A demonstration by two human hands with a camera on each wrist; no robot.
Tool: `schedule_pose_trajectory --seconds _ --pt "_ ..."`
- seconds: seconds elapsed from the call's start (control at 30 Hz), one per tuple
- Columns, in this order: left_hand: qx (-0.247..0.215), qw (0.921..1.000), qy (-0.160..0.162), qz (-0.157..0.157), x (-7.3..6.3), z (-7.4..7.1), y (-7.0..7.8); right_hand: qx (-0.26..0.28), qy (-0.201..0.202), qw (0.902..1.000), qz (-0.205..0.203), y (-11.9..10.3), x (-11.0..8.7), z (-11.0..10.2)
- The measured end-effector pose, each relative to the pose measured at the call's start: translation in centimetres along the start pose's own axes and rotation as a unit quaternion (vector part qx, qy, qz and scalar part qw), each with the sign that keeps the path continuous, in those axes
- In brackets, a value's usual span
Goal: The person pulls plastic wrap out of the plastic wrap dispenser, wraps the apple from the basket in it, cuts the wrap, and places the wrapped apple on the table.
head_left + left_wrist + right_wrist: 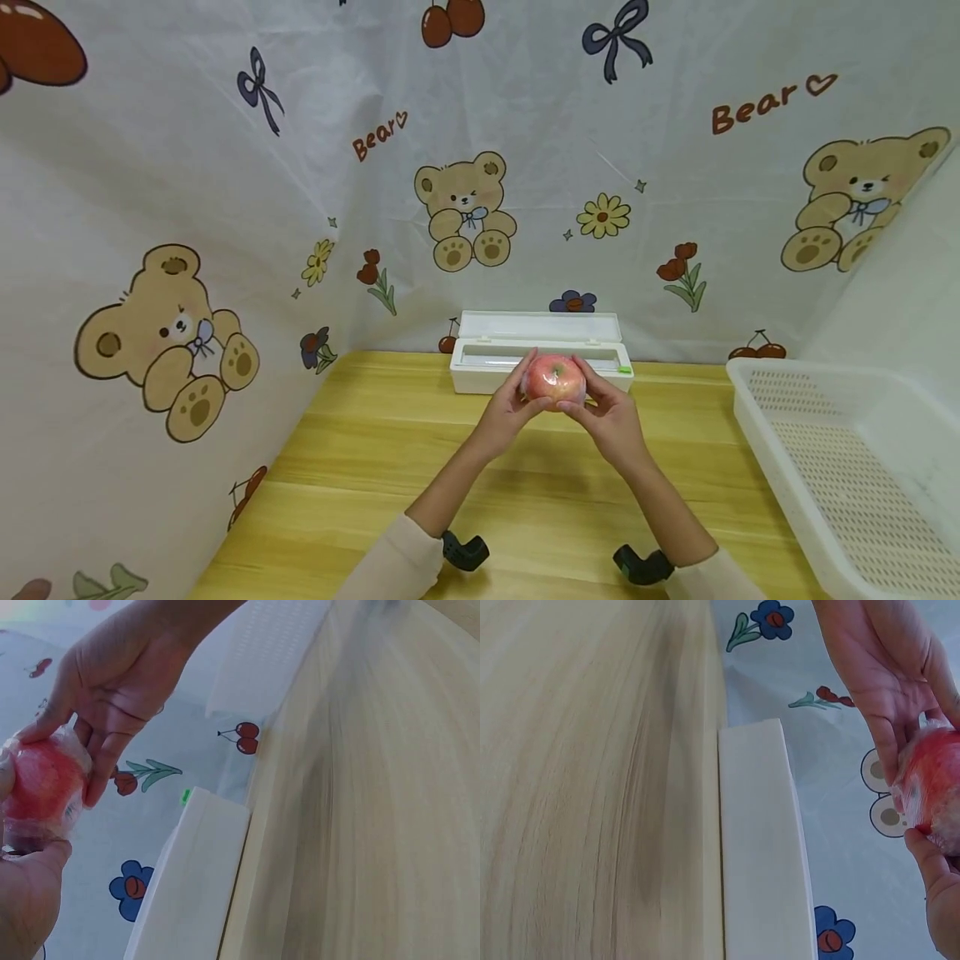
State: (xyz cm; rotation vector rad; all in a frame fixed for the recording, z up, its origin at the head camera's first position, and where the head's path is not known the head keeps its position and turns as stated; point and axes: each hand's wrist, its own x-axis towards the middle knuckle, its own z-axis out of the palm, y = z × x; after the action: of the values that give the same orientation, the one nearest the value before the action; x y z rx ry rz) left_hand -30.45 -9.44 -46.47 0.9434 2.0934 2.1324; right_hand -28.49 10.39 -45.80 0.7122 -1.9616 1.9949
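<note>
A red apple (pixel 555 380) wrapped in clear plastic film is held up above the table, its stem end facing the head camera. My left hand (pixel 508 414) grips it from the left, and my right hand (pixel 612 418) grips it from the right, fingers and thumbs curled round its sides. Both wrist views show crinkled film over the apple (pixel 46 784) between the two hands. Behind the apple stands a long white box (pixel 480 381) with its lid (pixel 540 325) raised; the hands and apple overlap its front in the head view.
At the right of the wooden table (pixel 360 467) sits a large white basket (pixel 780 492) with a perforated bottom. A white cloth (pixel 525 108) printed with bears and flowers hangs behind and to the left. Each wrist carries a black device (pixel 465 552).
</note>
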Motion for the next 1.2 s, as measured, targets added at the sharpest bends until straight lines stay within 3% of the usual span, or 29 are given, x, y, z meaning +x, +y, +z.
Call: schedule_pose_trajectory --seconds 0.23,0.33,0.53,0.83,1.2 --pt "0.100 0.9949 0.011 -0.007 -0.3 1.1 -0.5 -0.043 0.013 0.9989 -0.016 0.5 0.0 0.4" --pt "0.123 0.9922 0.016 -0.004 -0.3 1.3 -0.4 -0.045 0.011 0.9987 -0.019 0.6 0.1 0.5" --pt "0.087 0.9956 0.034 0.010 -0.4 0.7 -0.3 -0.039 0.010 0.9991 -0.012 0.5 0.0 0.5" --pt "0.055 0.9972 0.035 0.037 -0.1 0.1 0.0 -0.005 -0.048 0.9988 -0.001 0.0 0.0 0.7" --pt "0.073 0.9955 0.055 0.026 -0.4 0.2 0.0 -0.078 -0.057 0.9944 -0.041 -0.1 -0.4 1.0"
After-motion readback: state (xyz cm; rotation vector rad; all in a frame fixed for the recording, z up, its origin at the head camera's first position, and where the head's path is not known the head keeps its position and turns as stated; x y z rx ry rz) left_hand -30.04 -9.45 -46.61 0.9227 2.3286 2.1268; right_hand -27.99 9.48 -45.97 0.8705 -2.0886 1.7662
